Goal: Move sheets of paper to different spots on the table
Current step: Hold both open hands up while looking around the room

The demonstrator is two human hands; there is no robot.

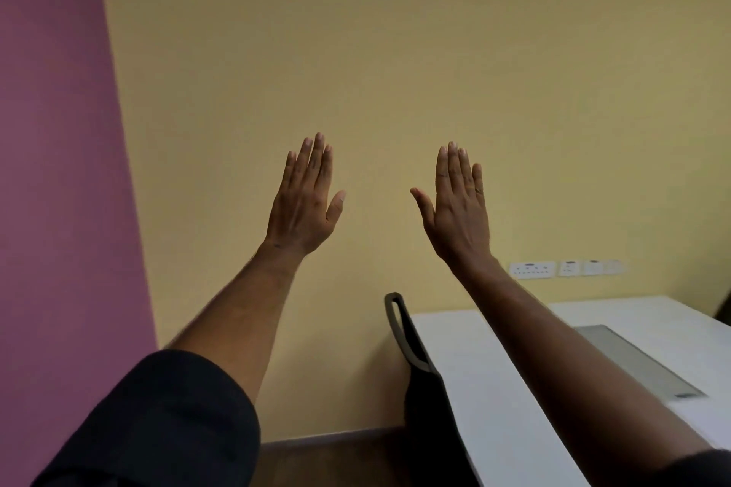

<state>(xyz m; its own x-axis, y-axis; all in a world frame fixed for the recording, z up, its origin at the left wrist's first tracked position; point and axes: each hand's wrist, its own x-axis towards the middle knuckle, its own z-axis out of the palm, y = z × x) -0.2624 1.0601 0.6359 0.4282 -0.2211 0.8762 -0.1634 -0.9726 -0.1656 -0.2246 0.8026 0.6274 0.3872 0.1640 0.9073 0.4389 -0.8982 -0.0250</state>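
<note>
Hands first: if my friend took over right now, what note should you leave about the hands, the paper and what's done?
Left hand: open, fingers straight, raised in front of the yellow wall, holding nothing.
Right hand: the same, open and empty.
Paper: no sheets show in this view.
The white table sits at lower right, with a grey panel set in its top and a dark chair at its near end.
Done: nothing that can be seen.
Left: look down at the table, find the sheets, move them to new spots.

Left hand (304, 206) and right hand (459, 210) are raised flat and empty before a yellow wall (395, 51), above the white table (494, 387).
</note>
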